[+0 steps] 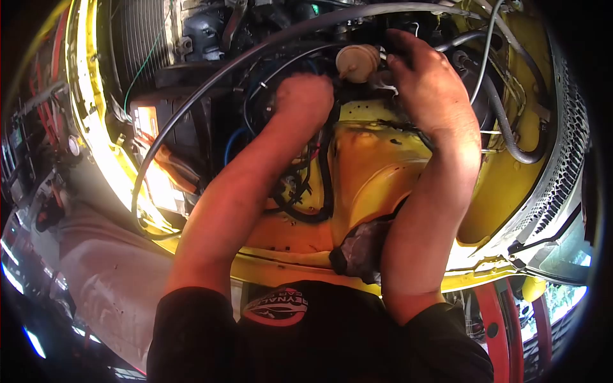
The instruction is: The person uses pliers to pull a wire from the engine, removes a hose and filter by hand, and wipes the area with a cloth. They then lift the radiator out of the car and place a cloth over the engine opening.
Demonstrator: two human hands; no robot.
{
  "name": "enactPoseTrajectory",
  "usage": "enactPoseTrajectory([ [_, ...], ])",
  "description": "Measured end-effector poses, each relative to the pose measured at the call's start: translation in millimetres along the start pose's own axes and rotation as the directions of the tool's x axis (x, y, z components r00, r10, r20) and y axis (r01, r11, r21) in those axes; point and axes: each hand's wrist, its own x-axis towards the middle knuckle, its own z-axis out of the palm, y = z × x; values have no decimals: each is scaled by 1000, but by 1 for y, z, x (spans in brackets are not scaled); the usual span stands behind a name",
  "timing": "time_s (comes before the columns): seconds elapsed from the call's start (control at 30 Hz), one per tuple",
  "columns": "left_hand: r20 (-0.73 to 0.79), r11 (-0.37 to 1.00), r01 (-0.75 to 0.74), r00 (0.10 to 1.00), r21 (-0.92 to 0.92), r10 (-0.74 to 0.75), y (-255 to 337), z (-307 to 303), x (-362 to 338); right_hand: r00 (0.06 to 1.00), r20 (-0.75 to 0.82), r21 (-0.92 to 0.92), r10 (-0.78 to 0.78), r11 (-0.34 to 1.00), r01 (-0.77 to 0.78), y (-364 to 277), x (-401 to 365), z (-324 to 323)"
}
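My left hand (304, 99) is closed like a fist among dark hoses and wires in a car's engine bay. Its fingertips face away, so whatever they grip is hidden. Just right of it sits a round tan canister (357, 63), which looks like a fuel filter. My right hand (434, 86) reaches in on the canister's other side with bent fingers near its end fitting. A small whitish piece (384, 81) shows below those fingers. What the right hand pinches cannot be made out.
A long black hose (220, 71) arches over both hands. At left are the battery (189, 121) and a tool with orange handles (175, 171). A dark grey cloth (363, 252) lies at the yellow fender's edge (306, 267). The yellow inner panel (367, 159) lies between my forearms.
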Motion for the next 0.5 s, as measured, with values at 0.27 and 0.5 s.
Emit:
enactPoseTrajectory([
  [0.27,-50,994,-87,995,-62,83,-8,-3,-8,983,176,-328,61,945,0,-14,13,26],
  [0.5,31,986,-19,999,-165,24,2,-37,-5,968,235,-379,87,925,9,-22,13,27],
])
